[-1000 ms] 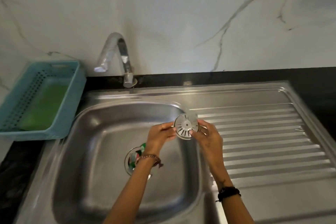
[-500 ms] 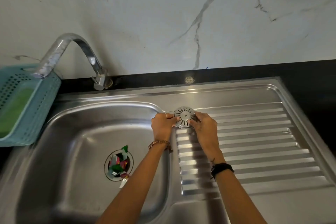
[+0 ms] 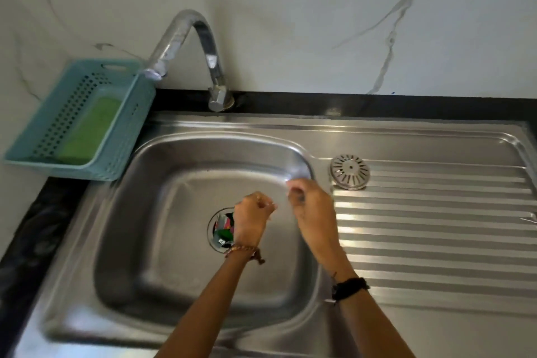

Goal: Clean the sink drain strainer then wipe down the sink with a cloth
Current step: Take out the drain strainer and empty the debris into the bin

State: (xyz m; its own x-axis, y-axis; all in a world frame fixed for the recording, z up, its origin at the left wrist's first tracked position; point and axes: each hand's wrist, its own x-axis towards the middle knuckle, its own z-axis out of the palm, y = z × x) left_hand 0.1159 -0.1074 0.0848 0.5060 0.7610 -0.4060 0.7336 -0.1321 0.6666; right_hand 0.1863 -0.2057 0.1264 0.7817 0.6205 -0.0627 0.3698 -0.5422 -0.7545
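The round metal drain strainer (image 3: 350, 171) lies on the ribbed draining board (image 3: 436, 227), at its back left corner beside the basin. Both hands hang over the steel sink basin (image 3: 162, 227), empty. My left hand (image 3: 251, 219) has loosely curled fingers and sits just above the open drain hole (image 3: 222, 229), which holds coloured scraps of wrapper. My right hand (image 3: 312, 206) is near the basin's right rim, fingers loosely bent, a short way left of the strainer and apart from it.
A curved chrome tap (image 3: 189, 46) rises at the back of the sink. A teal plastic basket (image 3: 84, 119) with a green sponge (image 3: 90, 131) stands on the black counter at the left. A marble wall runs behind.
The strainer, held in both hands before, now lies on the draining board. Both hands have let go and moved back over the basin.
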